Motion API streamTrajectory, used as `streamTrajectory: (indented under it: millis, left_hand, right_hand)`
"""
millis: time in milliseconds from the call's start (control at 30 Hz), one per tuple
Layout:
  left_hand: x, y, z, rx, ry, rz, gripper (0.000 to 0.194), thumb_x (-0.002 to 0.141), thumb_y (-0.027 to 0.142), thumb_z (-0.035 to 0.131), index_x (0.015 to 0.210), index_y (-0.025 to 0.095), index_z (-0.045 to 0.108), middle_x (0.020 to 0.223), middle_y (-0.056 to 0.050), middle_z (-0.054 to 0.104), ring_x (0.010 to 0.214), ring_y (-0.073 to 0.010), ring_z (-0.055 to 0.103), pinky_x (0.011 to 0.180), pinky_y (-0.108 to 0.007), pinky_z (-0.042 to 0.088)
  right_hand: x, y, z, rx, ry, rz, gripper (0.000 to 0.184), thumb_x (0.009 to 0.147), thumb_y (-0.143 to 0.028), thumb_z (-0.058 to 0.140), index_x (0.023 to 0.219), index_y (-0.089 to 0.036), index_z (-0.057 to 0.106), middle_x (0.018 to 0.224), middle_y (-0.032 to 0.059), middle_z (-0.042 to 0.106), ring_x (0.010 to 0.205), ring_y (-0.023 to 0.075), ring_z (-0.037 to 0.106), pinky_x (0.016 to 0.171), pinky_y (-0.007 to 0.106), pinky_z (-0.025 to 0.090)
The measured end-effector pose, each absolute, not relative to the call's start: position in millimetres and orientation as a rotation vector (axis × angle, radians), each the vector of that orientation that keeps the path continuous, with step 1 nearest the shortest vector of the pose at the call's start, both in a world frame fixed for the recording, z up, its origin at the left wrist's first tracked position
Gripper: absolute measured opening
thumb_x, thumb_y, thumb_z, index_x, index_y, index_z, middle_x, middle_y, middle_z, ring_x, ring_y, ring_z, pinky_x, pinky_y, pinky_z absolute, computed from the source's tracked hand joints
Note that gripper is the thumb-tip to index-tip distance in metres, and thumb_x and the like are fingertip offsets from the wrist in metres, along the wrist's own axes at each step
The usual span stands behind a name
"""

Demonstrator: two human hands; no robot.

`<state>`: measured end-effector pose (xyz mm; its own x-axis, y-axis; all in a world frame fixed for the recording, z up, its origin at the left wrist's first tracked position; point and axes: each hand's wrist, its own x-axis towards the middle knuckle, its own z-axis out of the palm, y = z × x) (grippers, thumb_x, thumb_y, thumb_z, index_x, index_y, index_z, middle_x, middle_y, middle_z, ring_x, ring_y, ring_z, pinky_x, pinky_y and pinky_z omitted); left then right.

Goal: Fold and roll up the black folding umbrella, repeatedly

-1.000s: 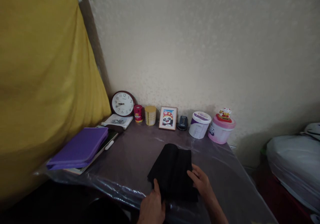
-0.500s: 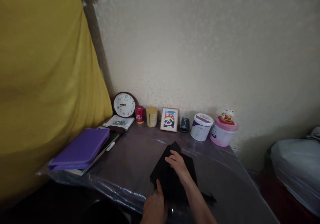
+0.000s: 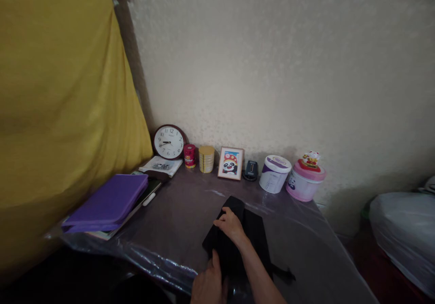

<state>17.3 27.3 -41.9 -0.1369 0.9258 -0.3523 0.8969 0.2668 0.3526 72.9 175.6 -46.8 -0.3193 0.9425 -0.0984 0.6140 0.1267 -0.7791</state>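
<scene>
A black cloth piece [image 3: 255, 231], partly folded over itself, lies at the front of the table, with a thin dark strap trailing from its right side. My right hand [image 3: 231, 228] reaches across it and is closed on an upper fold, the thumb and forefinger at the cloth's left part. Lower down, my left hand [image 3: 208, 282] is at the cloth's near left edge. One of its fingers is stretched out flat on the fabric; its other fingers are mostly hidden. Dark fabric makes the layers hard to tell apart.
Along the wall stand a round clock [image 3: 169, 142], a red can [image 3: 189, 156], a yellow-lidded container [image 3: 206, 160], a panda picture frame [image 3: 230, 163], a small dark device [image 3: 251, 171], a white tub [image 3: 274, 175] and a pink tub [image 3: 305, 181]. A purple folder [image 3: 107, 202] lies left.
My right hand has moved a little left and down, and the cloth's upper fold has shifted and now looks broader. My left hand has barely moved.
</scene>
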Motion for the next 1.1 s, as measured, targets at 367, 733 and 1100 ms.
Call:
streamTrajectory:
  millis: [367,733,1100]
  left_hand:
    - [23,36,-23,1.726,2.02,-0.06,0.08,0.076,0.021,0.054,0.138,0.035,0.005,0.12,-0.014,0.052,0.093,-0.0253,0.062,0.078,-0.037,0.046]
    - [21,46,-39,1.738,2.029,-0.059,0.069,0.078,0.017,0.049,0.139,0.018,0.018,0.104,-0.013,0.065,0.096,-0.0271,0.061,0.081,-0.039,0.047]
    - [21,48,-44,1.612,2.037,0.062,0.084,0.075,0.017,0.052,0.139,0.011,-0.002,0.101,-0.015,0.066,0.093,-0.027,0.062,0.078,-0.037,0.046]
  right_hand:
    - [71,170,-35,-1.57,-2.195,0.889,0.049,0.066,-0.024,0.059,0.113,-0.015,0.05,0.08,0.0012,0.07,0.078,0.0166,0.064,0.06,0.023,0.039]
    - [85,142,-26,-1.071,-2.367,0.857,0.02,0.081,-0.023,0.047,0.093,-0.025,0.063,0.082,-0.0026,0.069,0.078,0.012,0.061,0.072,0.021,0.041]
    - [117,175,-47,-0.837,-2.484,0.477,0.027,0.088,-0.026,0.04,0.1,-0.026,0.064,0.104,0.0015,0.066,0.114,0.0174,0.046,0.105,0.042,0.019]
